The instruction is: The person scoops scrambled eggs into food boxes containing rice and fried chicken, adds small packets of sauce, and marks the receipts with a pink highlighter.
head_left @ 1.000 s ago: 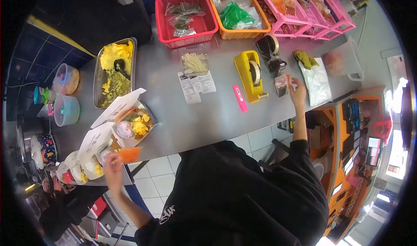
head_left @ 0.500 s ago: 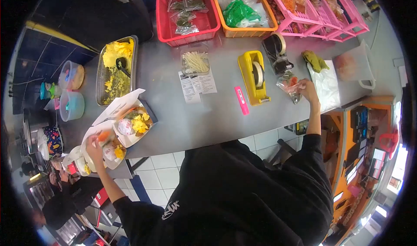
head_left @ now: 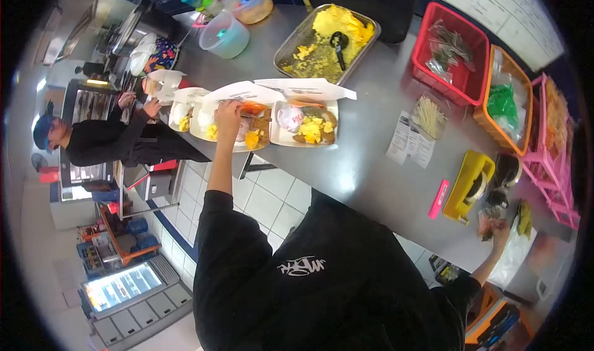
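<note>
My left hand (head_left: 230, 114) reaches over an open paper food box (head_left: 263, 145), its fingers closed on a small orange sachet (head_left: 252, 108). That box also holds brown food, yellow scrambled-looking pieces and a wrapped round item. To its right stands a second open box (head_left: 306, 144) with a white printed wrapped bundle (head_left: 289, 118) and yellow food (head_left: 314, 129). At the far right, the fingers of my right hand (head_left: 500, 228) pinch a clear plastic bag (head_left: 487, 221) with reddish and green contents, lying by the yellow tape dispenser (head_left: 458, 202).
Behind the boxes lies a metal tray (head_left: 286, 52) of yellow food with a black spoon (head_left: 339, 46). Red (head_left: 427, 72) and orange (head_left: 495, 131) baskets, paper slips (head_left: 408, 142) and a pink cutter (head_left: 439, 199) are rightward. A co-worker (head_left: 105, 137) stands at the left.
The view has turned left, showing more of the co-worker and room. My left hand with the orange sachet is now lower over the box; my right hand remains at the plastic bag.
</note>
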A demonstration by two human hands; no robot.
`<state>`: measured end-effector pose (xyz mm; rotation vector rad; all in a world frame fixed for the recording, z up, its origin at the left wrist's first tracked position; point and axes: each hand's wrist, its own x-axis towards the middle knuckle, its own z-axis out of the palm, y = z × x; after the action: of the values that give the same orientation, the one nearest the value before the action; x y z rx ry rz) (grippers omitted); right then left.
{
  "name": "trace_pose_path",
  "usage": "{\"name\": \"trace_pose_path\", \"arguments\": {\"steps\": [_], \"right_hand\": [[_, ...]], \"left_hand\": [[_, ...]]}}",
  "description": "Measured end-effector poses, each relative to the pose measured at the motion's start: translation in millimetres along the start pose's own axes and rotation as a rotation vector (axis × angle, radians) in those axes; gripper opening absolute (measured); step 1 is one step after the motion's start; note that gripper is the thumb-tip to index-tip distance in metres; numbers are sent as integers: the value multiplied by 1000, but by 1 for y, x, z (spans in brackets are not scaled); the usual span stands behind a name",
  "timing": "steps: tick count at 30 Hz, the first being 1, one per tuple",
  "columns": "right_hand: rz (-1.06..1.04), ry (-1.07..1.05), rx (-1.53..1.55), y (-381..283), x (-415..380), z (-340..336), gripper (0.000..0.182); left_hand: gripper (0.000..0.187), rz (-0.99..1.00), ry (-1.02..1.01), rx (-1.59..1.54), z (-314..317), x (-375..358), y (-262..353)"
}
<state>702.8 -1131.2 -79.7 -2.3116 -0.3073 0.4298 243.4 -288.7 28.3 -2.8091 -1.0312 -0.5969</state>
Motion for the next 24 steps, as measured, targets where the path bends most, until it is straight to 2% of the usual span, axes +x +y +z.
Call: {"name": "trace_pose_path", "arguments": {"steps": [3,5,6,8,10,11,12,14,17,18,21,22,24], "right_hand": [[-76,-69,23,-8,1,-6,17],[60,-66,-40,2,8,-2,18],[128,-63,-73,6,11,-2,18],[-161,-53,-277,6,7,-10,19],[46,31,-80,3,-4,-23,17],[77,14,32,-6,-13,-33,19],[72,-58,9,-73,-37,-36,23],[57,36,-147,-109,-59,-53,24],[18,270,-433,-173,-87,-60,25],[0,340,-507,-200,-94,-53,26],[-124,461,-586,-296,-110,-2,28],[-272,471,-437,-320,-106,16,30],[-266,182,-155,-467,-120,104,31]], "left_hand": [[7,-55,-37,-22,-7,-3,-4],[7,-52,-53,-35,-15,-4,-4],[9,-88,7,-94,-17,-7,-4],[12,-159,134,-214,-23,-13,-7],[17,-204,223,-183,-32,-22,-16],[20,-228,267,-166,-37,-28,-22],[22,-313,282,-219,-42,-35,-29],[25,-476,308,-331,-48,-52,-47],[24,-495,396,-306,-34,-73,-96],[22,-508,359,-189,-30,-76,-111],[22,-292,289,-48,-23,-70,-139],[23,-235,194,-102,-31,-63,-140],[24,-100,184,-47,-21,-55,-155]]}}
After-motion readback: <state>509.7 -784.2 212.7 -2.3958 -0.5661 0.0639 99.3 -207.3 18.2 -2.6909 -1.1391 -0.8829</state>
